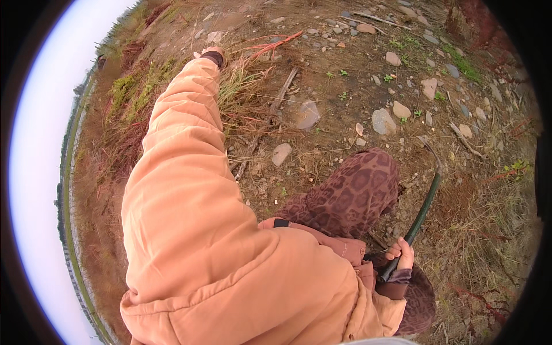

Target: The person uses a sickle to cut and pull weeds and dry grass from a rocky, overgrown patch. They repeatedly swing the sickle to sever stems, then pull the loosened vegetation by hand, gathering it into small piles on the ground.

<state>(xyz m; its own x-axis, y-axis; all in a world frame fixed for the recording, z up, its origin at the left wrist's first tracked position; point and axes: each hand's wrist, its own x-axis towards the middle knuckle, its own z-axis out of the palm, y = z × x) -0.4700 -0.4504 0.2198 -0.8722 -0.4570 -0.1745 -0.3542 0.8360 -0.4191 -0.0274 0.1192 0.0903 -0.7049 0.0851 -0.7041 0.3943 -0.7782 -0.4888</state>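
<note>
In my right hand [402, 255], at the lower right, is a sickle [424, 210] with a dark green handle. Its thin curved blade points up and away, above the ground. My fingers wrap round the lower handle beside my knee. Far forward at the upper left stretches my left arm in an orange-tan sleeve. Only a small part of my left hand [210, 52] shows past the dark cuff, low among the weeds; its grip is hidden. Right beside it lie red plant stems [270, 47] and a clump of green and dry grass [244, 89].
Stony brown soil spreads ahead, with a large grey stone [308, 115], a pale stone [383, 122] and a dry stick [284, 87]. My knee in patterned trousers [359, 184] juts out at the centre. Dry grass [477, 241] covers the right side; reddish weeds [106, 161] grow on the left.
</note>
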